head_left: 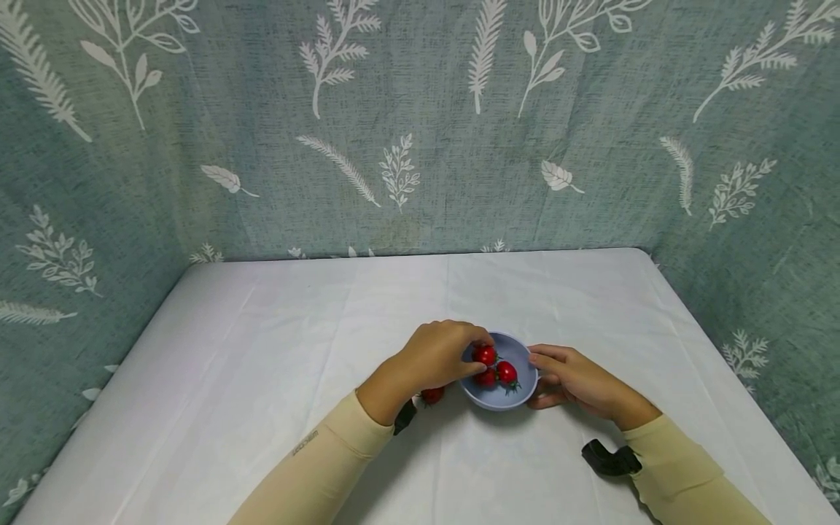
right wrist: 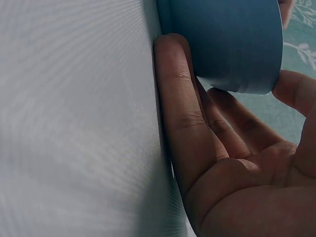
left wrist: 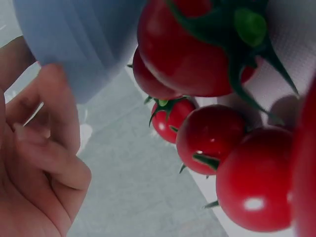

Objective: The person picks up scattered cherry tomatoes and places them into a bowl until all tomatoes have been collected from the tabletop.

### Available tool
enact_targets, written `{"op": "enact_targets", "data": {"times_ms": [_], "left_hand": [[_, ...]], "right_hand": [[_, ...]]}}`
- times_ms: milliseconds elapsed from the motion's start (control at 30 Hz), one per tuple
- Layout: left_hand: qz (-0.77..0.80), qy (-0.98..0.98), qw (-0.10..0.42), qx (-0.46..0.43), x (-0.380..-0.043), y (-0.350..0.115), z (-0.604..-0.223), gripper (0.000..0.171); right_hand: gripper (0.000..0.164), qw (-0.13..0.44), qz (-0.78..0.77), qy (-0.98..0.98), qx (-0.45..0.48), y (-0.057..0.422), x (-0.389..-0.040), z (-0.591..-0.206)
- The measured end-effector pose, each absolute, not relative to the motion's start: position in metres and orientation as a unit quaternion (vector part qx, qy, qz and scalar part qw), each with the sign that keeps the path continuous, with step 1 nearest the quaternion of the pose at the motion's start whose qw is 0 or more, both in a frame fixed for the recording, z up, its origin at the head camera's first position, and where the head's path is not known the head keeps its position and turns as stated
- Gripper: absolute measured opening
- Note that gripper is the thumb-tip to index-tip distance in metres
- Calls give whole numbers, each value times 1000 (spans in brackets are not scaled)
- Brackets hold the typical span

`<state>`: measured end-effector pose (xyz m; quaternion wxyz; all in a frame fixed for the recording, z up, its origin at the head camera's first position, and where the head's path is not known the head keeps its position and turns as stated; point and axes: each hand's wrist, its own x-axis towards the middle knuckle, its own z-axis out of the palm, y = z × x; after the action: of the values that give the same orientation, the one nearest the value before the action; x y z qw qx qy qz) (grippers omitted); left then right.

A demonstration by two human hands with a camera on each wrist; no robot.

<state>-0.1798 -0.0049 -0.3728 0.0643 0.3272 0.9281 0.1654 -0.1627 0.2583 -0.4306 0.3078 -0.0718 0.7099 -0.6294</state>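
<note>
A small light-blue bowl (head_left: 523, 394) stands on the table with three red tomatoes inside, green stems on them. My left hand (head_left: 441, 357) reaches over the bowl's left rim, and its thumb and fingertips pinch the upper-left tomato (head_left: 484, 355). From the right, my right hand (head_left: 569, 377) grips the bowl, thumb at the rim and fingers along its outer wall; the right wrist view shows the bowl's side (right wrist: 232, 44) against these fingers. Several more tomatoes lie beneath my left wrist; the left wrist view shows one close up (left wrist: 192, 54), though the head view mostly hides them.
A white cloth (head_left: 295, 328) covers the table. Green fabric with white leaf prints (head_left: 420, 182) hangs behind it and along both sides. A black strap piece (head_left: 612, 459) sits at my right wrist.
</note>
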Motion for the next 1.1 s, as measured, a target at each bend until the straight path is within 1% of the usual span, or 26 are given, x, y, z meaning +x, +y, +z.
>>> {"op": "enact_targets", "data": {"times_ms": [267,700,1100], "left_hand": [[152,931,67,325,-184,0,-379,40],[134,930,59,336,-186,5,-382,36],[83,934,20,347,-183,7,-386,34]], "right_hand": [[67,308,-633,706,-74,256,-162,-430],[68,308,-635,704,-79,258,-162,-431],[65,307,-639,700,-88,258,-161,-429]]}}
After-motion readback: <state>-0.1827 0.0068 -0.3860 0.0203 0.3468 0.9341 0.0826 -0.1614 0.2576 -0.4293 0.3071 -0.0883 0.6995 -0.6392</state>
